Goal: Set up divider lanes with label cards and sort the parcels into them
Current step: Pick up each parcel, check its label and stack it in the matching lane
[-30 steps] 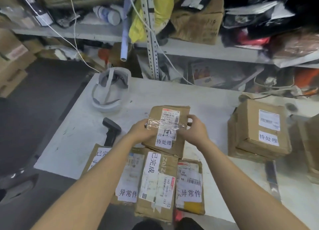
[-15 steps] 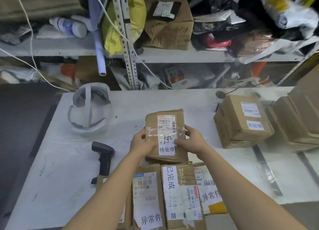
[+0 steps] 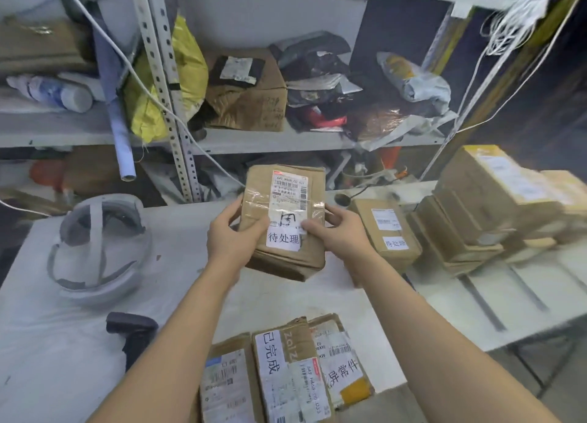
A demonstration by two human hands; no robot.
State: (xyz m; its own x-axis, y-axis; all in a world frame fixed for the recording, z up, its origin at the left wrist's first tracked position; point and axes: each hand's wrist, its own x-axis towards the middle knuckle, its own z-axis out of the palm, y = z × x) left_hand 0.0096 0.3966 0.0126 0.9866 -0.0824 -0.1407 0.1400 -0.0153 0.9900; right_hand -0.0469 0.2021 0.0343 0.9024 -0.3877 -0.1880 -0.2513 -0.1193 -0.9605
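Brown parcel (image 3: 286, 222) in left hand (image 3: 230, 237) and right hand (image 3: 338, 232) above white table (image 3: 63, 343)

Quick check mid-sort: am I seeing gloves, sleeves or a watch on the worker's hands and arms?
No. The left hand and right hand are ungloved, no rings showing. Both forearms are bare to the frame edge: no sleeve, watch or wristband in view.

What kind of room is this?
Probably a parcel sorting room: the left hand and right hand hold a labelled parcel, a scanner lies on the table, and shelves behind are crammed with packages.
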